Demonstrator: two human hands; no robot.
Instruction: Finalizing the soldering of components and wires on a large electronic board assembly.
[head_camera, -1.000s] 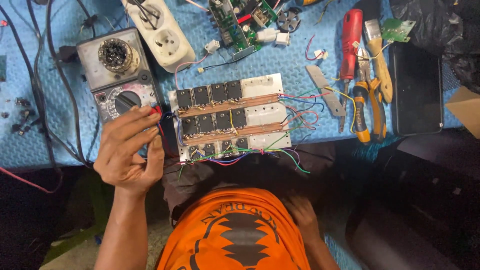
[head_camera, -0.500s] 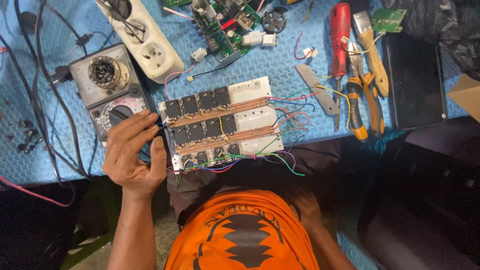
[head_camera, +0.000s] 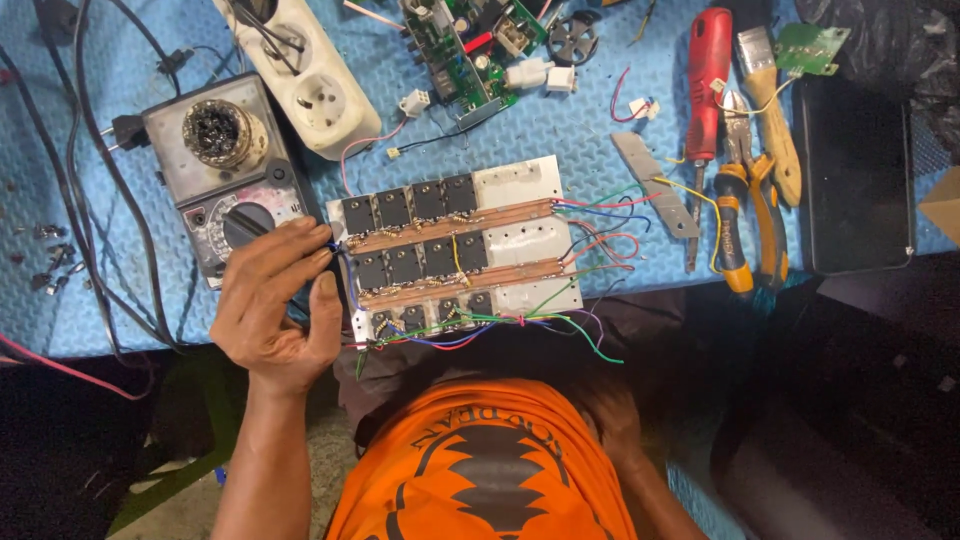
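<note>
The fingers (head_camera: 300, 240) of the left hand (head_camera: 272, 310) are curled toward the thumb (head_camera: 325, 300), pinching at the thin wires (head_camera: 343, 262) on the left edge of the metal board (head_camera: 520, 240). The pinch is small and partly hidden, so it may be just one wire that is held. The palm faces up and the other fingers are bent loosely.

The metal board lies flat on the blue mat (head_camera: 590, 120), just right of this hand. Its long side runs left to right, tilted up a little at the right end. On it sit two rows of four black square parts, eight in all, and a third row of smaller parts along the near edge. Two copper strips run the long way across it. Colored wires spread from its right end and near edge.

Touching the board's left side, behind the fingers, is one meter with a round knob (head_camera: 240, 215). Farther back from the board lies one white power strip (head_camera: 300, 70) and one green circuit board (head_camera: 470, 45). Right of the board are one red screwdriver (head_camera: 705, 80), one paintbrush (head_camera: 770, 110), pliers with yellow and black handles (head_camera: 745, 215), and one black tablet (head_camera: 855, 180).

The right hand (head_camera: 615, 425) rests low, near the board's near edge, against the dark lap beside the orange shirt (head_camera: 480, 470). Its fingers look loose and hold nothing.
</note>
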